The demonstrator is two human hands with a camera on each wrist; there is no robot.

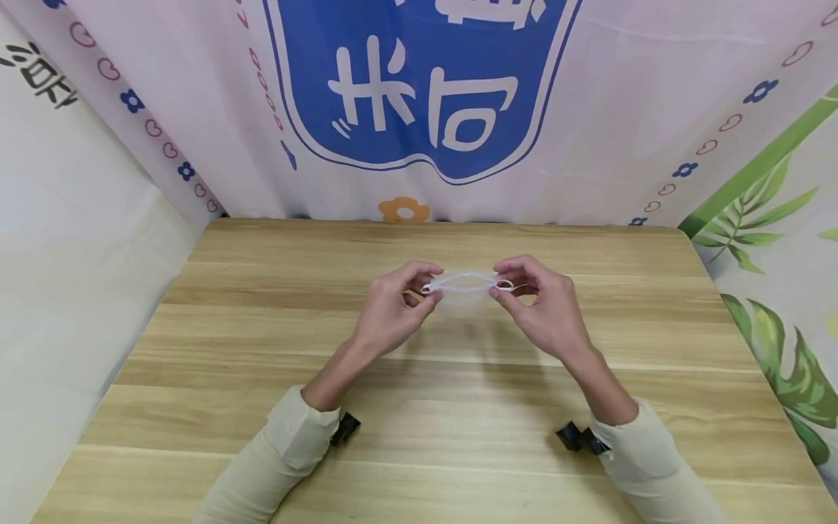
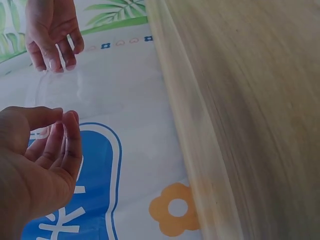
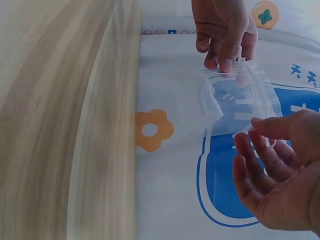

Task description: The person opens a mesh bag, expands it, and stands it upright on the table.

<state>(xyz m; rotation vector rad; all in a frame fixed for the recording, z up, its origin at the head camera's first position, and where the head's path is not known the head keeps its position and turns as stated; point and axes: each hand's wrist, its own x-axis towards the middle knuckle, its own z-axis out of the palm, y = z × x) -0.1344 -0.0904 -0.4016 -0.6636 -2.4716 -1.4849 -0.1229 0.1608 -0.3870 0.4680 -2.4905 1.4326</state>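
A small see-through mesh drawstring bag is stretched between both hands above the table. White cord loops show at its two ends, and its top edge stands slightly parted. My left hand pinches the left end between thumb and fingers. At the opposite end, my right hand pinches the other top corner, a cord loop beside its fingertips. In the right wrist view the sheer body of the bag hangs below the fingers. Against the pale cloth in the left wrist view, the bag is barely visible.
Both hands are over a wooden table. Behind its far edge hangs a printed cloth with a blue badge. Leaf-patterned cloth is at the right, white cloth at the left. Black wrist mounts sit by the sleeves.
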